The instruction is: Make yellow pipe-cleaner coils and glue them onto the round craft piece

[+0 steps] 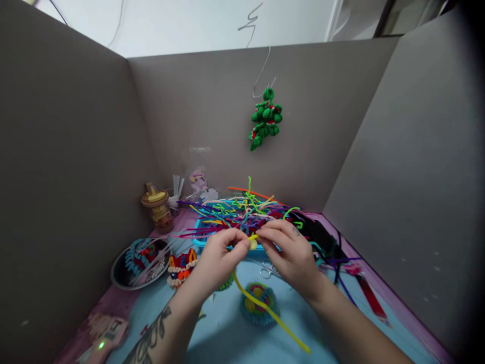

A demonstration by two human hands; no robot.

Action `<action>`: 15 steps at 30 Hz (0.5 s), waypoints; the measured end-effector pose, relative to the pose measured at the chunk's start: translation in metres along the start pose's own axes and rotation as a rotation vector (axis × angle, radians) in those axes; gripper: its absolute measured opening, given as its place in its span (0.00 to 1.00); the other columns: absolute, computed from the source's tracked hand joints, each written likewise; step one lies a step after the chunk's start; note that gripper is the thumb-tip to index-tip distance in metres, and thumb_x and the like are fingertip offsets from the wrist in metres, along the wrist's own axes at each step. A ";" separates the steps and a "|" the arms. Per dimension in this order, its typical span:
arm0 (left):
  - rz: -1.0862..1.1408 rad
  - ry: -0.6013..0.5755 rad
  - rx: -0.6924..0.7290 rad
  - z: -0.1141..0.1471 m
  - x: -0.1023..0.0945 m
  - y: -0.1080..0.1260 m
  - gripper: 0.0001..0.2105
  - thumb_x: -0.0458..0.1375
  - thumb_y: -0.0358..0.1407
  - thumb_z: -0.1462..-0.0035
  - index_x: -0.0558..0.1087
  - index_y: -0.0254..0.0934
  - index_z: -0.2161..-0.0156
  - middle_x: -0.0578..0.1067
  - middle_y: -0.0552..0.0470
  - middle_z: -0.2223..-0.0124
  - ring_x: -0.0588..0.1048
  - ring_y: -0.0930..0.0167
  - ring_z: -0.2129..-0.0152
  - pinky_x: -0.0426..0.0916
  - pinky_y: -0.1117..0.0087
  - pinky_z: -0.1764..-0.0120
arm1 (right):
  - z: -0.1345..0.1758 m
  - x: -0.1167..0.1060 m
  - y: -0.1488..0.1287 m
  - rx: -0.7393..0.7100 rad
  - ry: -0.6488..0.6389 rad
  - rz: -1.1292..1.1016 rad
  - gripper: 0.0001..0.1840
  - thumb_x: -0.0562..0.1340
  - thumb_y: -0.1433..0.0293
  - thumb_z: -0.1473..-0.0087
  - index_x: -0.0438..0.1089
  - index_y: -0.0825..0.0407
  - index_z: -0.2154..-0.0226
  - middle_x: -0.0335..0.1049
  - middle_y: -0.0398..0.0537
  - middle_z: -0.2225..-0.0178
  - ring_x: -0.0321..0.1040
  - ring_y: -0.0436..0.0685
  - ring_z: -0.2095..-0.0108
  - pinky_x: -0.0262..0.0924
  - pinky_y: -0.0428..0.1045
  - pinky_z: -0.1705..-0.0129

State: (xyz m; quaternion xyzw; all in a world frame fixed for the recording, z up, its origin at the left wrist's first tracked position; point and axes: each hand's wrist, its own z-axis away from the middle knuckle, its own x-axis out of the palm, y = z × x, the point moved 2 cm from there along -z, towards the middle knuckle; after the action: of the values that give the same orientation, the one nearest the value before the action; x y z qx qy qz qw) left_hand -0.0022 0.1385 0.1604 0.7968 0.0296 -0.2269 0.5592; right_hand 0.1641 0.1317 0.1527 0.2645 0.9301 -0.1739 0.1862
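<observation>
Between both hands, above the table, is a yellow pipe cleaner [273, 316] with a small coil at its upper end. My left hand [223, 253] pinches it near the coil, and its long tail hangs down to the lower right. The fingertips of my right hand [290, 247] are closed on the short end beside the coil. Below the hands, on the blue table surface, sits a round blue fuzzy piece [261, 303] with a pink and yellow centre. Scissors [267, 272] lie partly behind my right hand.
A blue tray [197, 242] heaped with colourful pipe cleaners stands behind the hands. At left are a metal bowl [117, 280], an orange-and-white piece [182, 268], a lidded jar [157, 207] and a pink glue gun [109, 333]. A green ornament [267, 119] hangs ahead. Grey panels enclose three sides.
</observation>
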 end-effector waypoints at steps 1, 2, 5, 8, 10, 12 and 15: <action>0.010 -0.006 -0.005 0.000 0.000 0.000 0.09 0.53 0.36 0.44 0.68 0.34 0.73 0.66 0.56 0.75 0.63 0.75 0.76 0.57 0.76 0.73 | 0.000 -0.001 0.000 -0.025 -0.004 0.028 0.11 0.59 0.78 0.45 0.69 0.49 0.61 0.68 0.49 0.65 0.66 0.54 0.63 0.63 0.51 0.60; 0.020 -0.013 -0.009 0.000 0.000 0.000 0.09 0.53 0.36 0.45 0.68 0.34 0.74 0.66 0.56 0.75 0.63 0.75 0.76 0.57 0.76 0.74 | 0.000 -0.001 0.000 -0.050 -0.013 0.052 0.11 0.59 0.78 0.45 0.69 0.50 0.61 0.68 0.49 0.65 0.66 0.55 0.63 0.63 0.51 0.60; 0.049 -0.027 -0.026 0.000 0.000 0.000 0.09 0.53 0.37 0.45 0.68 0.35 0.74 0.65 0.56 0.75 0.63 0.75 0.76 0.56 0.76 0.74 | -0.001 -0.002 -0.001 -0.109 -0.037 0.086 0.09 0.59 0.79 0.47 0.69 0.52 0.63 0.69 0.51 0.66 0.65 0.56 0.64 0.63 0.53 0.61; 0.080 -0.035 -0.036 0.000 0.000 0.000 0.10 0.54 0.37 0.46 0.68 0.34 0.74 0.65 0.56 0.75 0.62 0.76 0.76 0.57 0.77 0.74 | -0.001 -0.002 -0.004 -0.118 -0.014 0.070 0.08 0.60 0.79 0.48 0.69 0.53 0.65 0.69 0.51 0.67 0.65 0.56 0.65 0.63 0.53 0.62; 0.099 -0.034 -0.039 0.000 0.001 0.000 0.10 0.54 0.38 0.46 0.68 0.34 0.74 0.65 0.57 0.75 0.62 0.76 0.77 0.57 0.77 0.74 | 0.001 0.000 -0.007 -0.093 0.029 0.048 0.07 0.61 0.80 0.49 0.68 0.53 0.68 0.68 0.49 0.69 0.65 0.55 0.67 0.63 0.52 0.63; 0.108 -0.021 -0.043 0.001 0.003 0.000 0.10 0.54 0.38 0.45 0.68 0.34 0.73 0.64 0.57 0.75 0.61 0.76 0.77 0.57 0.77 0.75 | 0.002 0.001 -0.009 -0.057 0.082 0.039 0.07 0.61 0.80 0.49 0.67 0.52 0.71 0.68 0.48 0.72 0.65 0.54 0.69 0.63 0.51 0.66; 0.113 0.005 -0.049 0.001 0.005 0.002 0.10 0.55 0.38 0.45 0.69 0.34 0.73 0.64 0.57 0.76 0.62 0.77 0.78 0.57 0.77 0.75 | 0.004 0.004 -0.011 -0.005 0.126 0.057 0.06 0.61 0.79 0.49 0.67 0.51 0.72 0.68 0.47 0.73 0.66 0.54 0.70 0.64 0.51 0.67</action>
State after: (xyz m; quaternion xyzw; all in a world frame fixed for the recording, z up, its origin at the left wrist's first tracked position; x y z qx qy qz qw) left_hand 0.0027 0.1352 0.1600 0.7838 -0.0084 -0.1919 0.5905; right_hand 0.1562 0.1229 0.1499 0.3006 0.9326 -0.1490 0.1328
